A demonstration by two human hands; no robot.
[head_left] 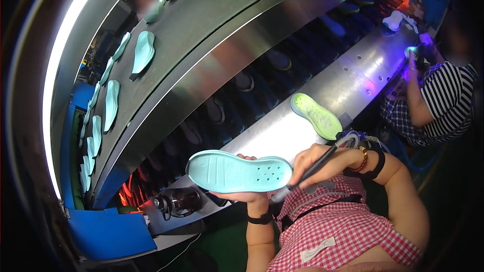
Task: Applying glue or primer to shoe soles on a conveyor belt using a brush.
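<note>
My left hand [247, 196] is closed on a light blue shoe sole [227, 172], holding it from below with its hollow inner side up. Most of that hand is hidden by the sole; some fingertips show at its far edge. My right hand [320, 163] grips a brush [321, 163] with a dark handle and a grey tube trailing from its upper end. The pale brush tip is at the sole's right end, by its near rim; whether it touches cannot be made out. Beyond my right hand, a yellow-green sole [316, 116] lies on the metal bench.
A metal bench [272, 133] runs from lower left to upper right, with a dark glass pot [184, 201] near its left end. Behind it, a curved conveyor [171, 60] carries light blue and yellow-green soles. A co-worker [443, 95] in striped sleeves works at the far right.
</note>
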